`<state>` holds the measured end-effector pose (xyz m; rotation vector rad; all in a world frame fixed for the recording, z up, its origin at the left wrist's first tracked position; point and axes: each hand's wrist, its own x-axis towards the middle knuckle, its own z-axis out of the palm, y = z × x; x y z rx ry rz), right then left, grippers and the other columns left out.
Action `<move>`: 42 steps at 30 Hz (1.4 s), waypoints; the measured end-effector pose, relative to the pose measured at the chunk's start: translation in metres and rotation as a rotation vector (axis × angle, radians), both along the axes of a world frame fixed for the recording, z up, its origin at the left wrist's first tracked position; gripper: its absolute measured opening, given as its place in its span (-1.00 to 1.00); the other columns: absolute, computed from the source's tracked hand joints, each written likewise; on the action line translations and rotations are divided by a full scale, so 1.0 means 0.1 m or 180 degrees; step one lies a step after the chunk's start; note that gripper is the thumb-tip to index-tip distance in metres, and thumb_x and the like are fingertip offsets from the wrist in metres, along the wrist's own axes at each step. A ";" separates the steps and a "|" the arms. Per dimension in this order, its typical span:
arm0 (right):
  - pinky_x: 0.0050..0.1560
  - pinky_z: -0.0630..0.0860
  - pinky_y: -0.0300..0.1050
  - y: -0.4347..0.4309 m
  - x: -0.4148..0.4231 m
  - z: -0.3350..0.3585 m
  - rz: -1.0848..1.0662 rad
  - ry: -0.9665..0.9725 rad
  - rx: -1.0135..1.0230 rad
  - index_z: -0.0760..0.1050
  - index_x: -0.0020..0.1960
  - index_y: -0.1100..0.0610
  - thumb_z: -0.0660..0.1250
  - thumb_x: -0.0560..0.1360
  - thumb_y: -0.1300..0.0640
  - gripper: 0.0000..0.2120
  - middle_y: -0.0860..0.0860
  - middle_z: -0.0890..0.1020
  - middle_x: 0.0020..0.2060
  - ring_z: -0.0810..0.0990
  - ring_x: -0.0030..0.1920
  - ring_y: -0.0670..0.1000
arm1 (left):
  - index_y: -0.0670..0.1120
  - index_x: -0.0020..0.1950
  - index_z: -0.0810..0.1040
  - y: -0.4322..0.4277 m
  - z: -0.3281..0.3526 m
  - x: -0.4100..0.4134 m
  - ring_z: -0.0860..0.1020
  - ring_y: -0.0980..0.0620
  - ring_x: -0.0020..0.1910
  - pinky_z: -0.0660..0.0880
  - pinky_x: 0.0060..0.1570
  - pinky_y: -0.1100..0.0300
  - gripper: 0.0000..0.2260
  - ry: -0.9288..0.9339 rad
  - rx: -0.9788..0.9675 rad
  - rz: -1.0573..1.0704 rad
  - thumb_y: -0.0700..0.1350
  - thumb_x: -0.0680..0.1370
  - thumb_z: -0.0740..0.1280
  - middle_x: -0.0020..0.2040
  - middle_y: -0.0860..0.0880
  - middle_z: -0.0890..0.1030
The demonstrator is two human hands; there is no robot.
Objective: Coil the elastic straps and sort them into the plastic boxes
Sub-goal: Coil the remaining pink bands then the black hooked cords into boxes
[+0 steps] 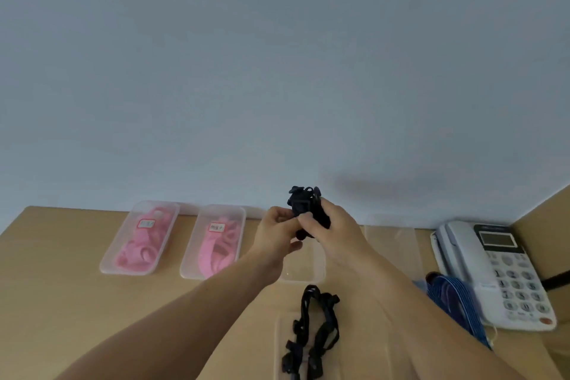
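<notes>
Left hand [277,233] and right hand [334,230] both pinch the bunched black strap [303,207], held above the far end of the clear box [305,270], long axis near upright, clip end pointing up.

Bare table [77,287] lies open at 8 o'clock. Two boxes [129,272] block 10 o'clock, a telephone [499,271] blocks 3 o'clock
</notes>
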<state>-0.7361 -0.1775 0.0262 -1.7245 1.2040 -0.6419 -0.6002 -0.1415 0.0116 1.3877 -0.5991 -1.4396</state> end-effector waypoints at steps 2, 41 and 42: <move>-0.19 0.48 -0.31 -0.09 -0.11 -0.13 0.0279 0.0463 -0.0069 0.50 0.07 -0.16 0.36 0.48 -0.07 -0.82 -0.14 0.63 -0.16 0.58 -0.13 -0.17 | -0.13 0.07 0.53 -0.05 -0.06 0.11 0.65 0.01 -0.14 0.53 -0.03 0.02 -0.77 0.0084 0.0197 -0.0184 -0.06 0.49 0.45 -0.09 -0.07 0.69; 0.18 0.35 -0.01 -0.84 0.07 -0.99 0.1821 0.2791 -0.2404 0.50 0.16 0.08 0.35 0.47 0.08 -0.73 0.02 0.53 0.09 0.41 0.18 0.13 | -0.17 0.10 0.61 -0.31 -0.93 0.30 0.56 -0.22 0.14 0.58 -0.02 -0.04 -0.70 -0.5336 -0.0976 -0.1753 -0.21 0.36 0.43 0.21 -0.21 0.57; 0.16 0.38 0.00 -0.82 0.06 -1.00 0.1744 0.2791 -0.2339 0.52 0.15 0.07 0.37 0.45 0.10 -0.73 0.02 0.54 0.08 0.43 0.16 0.13 | -0.15 -0.01 0.64 -0.30 -0.92 0.30 0.59 -0.21 0.09 0.58 -0.05 -0.02 -0.75 -0.5506 -0.1079 -0.1721 -0.20 0.32 0.46 0.15 -0.19 0.60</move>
